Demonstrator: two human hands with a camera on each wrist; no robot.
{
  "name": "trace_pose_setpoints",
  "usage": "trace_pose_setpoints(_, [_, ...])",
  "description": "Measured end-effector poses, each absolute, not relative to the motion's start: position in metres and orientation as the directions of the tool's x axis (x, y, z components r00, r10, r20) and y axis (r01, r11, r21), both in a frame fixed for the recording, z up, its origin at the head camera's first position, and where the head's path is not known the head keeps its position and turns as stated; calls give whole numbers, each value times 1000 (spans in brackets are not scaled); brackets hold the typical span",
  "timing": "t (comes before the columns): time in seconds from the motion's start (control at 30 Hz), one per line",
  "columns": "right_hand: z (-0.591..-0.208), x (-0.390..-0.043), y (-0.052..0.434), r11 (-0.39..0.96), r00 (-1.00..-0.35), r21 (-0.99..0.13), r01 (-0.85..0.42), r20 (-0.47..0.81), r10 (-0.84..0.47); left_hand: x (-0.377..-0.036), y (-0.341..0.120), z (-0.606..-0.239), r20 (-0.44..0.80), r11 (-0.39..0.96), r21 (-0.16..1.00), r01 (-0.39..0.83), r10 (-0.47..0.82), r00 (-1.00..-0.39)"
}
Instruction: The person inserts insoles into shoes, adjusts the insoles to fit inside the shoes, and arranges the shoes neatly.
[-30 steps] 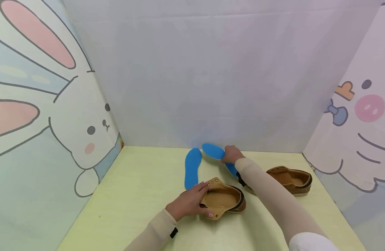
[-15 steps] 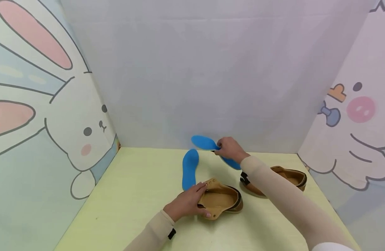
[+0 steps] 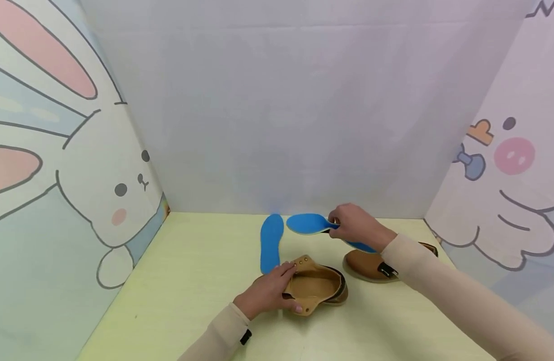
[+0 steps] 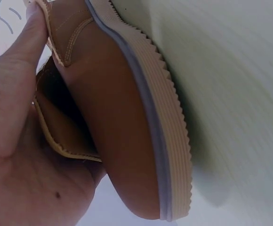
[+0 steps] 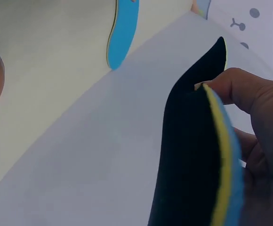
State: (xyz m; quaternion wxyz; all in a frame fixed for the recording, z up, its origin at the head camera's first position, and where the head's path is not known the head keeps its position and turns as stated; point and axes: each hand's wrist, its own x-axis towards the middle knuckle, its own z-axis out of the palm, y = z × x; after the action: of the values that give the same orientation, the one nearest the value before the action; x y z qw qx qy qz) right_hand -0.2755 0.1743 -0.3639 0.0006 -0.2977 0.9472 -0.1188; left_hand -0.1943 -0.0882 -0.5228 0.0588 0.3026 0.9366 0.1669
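The left hand [image 3: 267, 295] grips the near brown shoe [image 3: 319, 287] open on the table [image 3: 191, 281] while the right hand [image 3: 356, 225] pinches one blue insole [image 3: 306, 223] above it, not yet inserted; the second insole [image 3: 271, 242] and far shoe [image 3: 367, 264] remain untouched.

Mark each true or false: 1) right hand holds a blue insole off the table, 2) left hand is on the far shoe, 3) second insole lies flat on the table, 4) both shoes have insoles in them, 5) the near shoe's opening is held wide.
1) True: the right hand pinches the blue insole in the air.
2) False: the left hand grips the near shoe; the far shoe is untouched.
3) True: the second insole lies flat on the table.
4) False: the near shoe shows only a tan inside; both insoles are outside the shoes.
5) True: the left hand holds it open.
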Motion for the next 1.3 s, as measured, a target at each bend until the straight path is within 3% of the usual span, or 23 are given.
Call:
trace_pose_setpoints(0.27, [-341, -243, 175, 788, -796, -171, -592, -28, -604, -194, -94, -524, -4, 761, 350, 546, 584, -811])
trace_pose_setpoints(0.5, [-342, -223, 163, 796, -784, -149, -587, -138, -605, -193, -97, -524, -15, 758, 388, 524, 574, -819])
trace_pose_setpoints(0.8, [-363, -208, 152, 770, -758, -85, -632, -140, -637, -193, -97, -524, -9, 759, 374, 533, 577, -816])
trace_pose_setpoints(1.07, [-381, -201, 136, 769, -766, 68, -636, -172, -619, -190, -96, -522, -6, 755, 378, 536, 581, -814])
trace_pose_setpoints(1.3, [-396, -199, 128, 763, -764, 77, -642, -141, -629, -189, -97, -520, -4, 751, 373, 545, 588, -809])
